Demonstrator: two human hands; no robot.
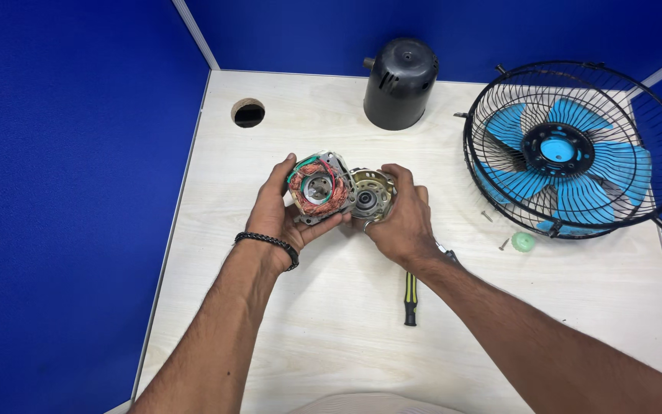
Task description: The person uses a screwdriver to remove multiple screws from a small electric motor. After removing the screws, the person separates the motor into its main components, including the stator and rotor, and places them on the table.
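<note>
1. Pale wooden table (331,337) fills the view, walled by blue partition panels (70,192) on the left and at the back, with a round cable hole (248,113) near its far left corner.
2. Black wire fan cage (576,149) with blue blades (588,165) inside lies flat at the right edge of the table, well apart from both hands.
3. Black motor cover (401,83), dome-shaped, stands at the back of the table near the partition.
4. Left hand (285,215), with a black braided bracelet (268,244) at the wrist, is curled around a motor stator (317,188) with copper windings and red and green wires; thumb on its left rim, fingers under it.
5. Right hand (401,222) grips a metal motor end plate (369,195), fingers wrapped over its right side; the plate touches the stator, both held above the middle of the table.
6. Screwdriver (410,299) with a black and yellow handle lies on the table, partly hidden under the right forearm.
7. Green round cap (523,242) rests just in front of the cage.
8. 2 small screws (487,217) lie near the cap.
</note>
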